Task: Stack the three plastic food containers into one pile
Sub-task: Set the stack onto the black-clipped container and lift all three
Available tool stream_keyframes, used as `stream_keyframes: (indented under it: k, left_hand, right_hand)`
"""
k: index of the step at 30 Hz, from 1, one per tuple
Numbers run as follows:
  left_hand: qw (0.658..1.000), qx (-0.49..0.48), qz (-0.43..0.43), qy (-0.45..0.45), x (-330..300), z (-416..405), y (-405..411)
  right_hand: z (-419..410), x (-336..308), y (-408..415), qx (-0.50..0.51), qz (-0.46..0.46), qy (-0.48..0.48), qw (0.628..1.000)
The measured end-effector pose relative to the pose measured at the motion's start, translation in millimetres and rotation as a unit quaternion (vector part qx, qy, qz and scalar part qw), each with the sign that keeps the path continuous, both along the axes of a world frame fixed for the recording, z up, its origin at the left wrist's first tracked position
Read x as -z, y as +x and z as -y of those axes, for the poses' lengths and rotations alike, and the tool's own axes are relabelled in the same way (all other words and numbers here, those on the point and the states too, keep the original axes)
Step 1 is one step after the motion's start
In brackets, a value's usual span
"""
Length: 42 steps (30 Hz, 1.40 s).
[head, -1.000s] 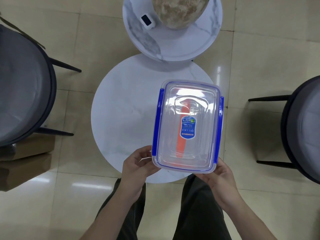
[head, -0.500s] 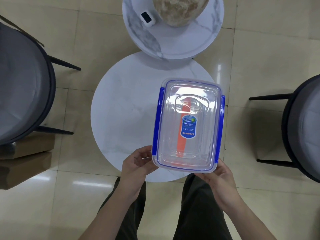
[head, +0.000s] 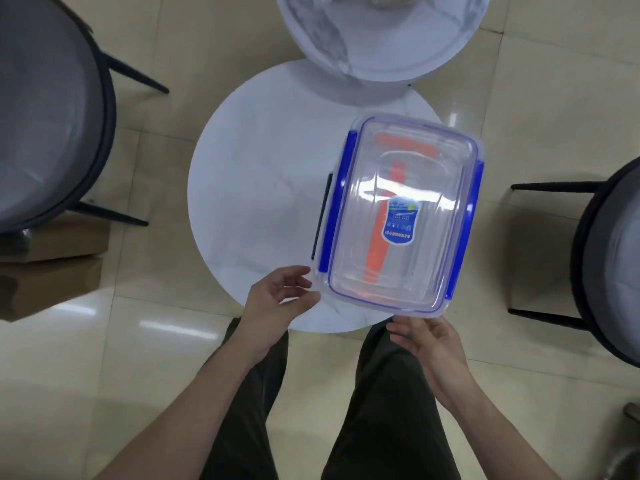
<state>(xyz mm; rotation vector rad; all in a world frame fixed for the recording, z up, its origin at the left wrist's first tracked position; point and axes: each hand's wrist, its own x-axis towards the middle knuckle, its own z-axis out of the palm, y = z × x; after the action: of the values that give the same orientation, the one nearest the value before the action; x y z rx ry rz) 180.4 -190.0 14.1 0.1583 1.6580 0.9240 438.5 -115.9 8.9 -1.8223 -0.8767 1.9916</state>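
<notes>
A clear plastic food container [head: 405, 216] with blue side clips and a blue label lies lid-up on the right half of the round white table [head: 256, 188]. An orange strip shows through it. A dark clip [head: 321, 216] of another container underneath sticks out at its left side; the rest of what lies below is hidden. My left hand [head: 277, 303] hovers by the near left corner with fingers apart and nothing in it. Just below the near edge, my right hand [head: 427, 341] is also open and empty.
A second, marble-patterned round table [head: 381, 39] overlaps the far edge. Dark-framed chairs stand at the left [head: 52, 116] and at the right [head: 609, 258]. Cardboard boxes [head: 48, 271] lie on the tiled floor at left. My legs are below the table's near edge.
Both hands held the container's near corners before; now they have let go and drawn back a little. The container sits farther from me, and the dark clip beneath now shows.
</notes>
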Motion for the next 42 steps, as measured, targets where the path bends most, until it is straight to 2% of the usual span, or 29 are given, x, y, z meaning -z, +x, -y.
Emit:
stream_keyframes:
  k: [5,10,19,22,27,35,42]
  left_hand:
    - [0.998,-0.047,0.026,-0.023,23,10,6]
    - [0.996,-0.073,0.025,-0.035,44,4,6]
    - [0.994,-0.068,0.075,-0.029,75,-14,-5]
    - [0.996,-0.045,0.070,-0.028,81,-12,-5]
    - [0.995,-0.063,0.076,-0.029,92,-8,-1]
    - [0.994,-0.079,0.068,-0.036,103,-12,6]
    - [0.996,-0.055,0.052,-0.043,108,-10,8]
  right_hand:
    - [5,13,2,0.010,0.051,-0.019,0.998]
    - [-6,32,-10,-0.022,0.107,-0.030,0.994]
    - [-5,50,-41,0.022,0.065,-0.057,0.996]
    - [1,60,-50,0.083,0.058,-0.089,0.991]
    - [7,76,-65,0.181,0.063,-0.152,0.970]
    - [11,77,-81,0.209,0.027,-0.192,0.959]
    - [7,87,-99,0.192,0.004,-0.168,0.967]
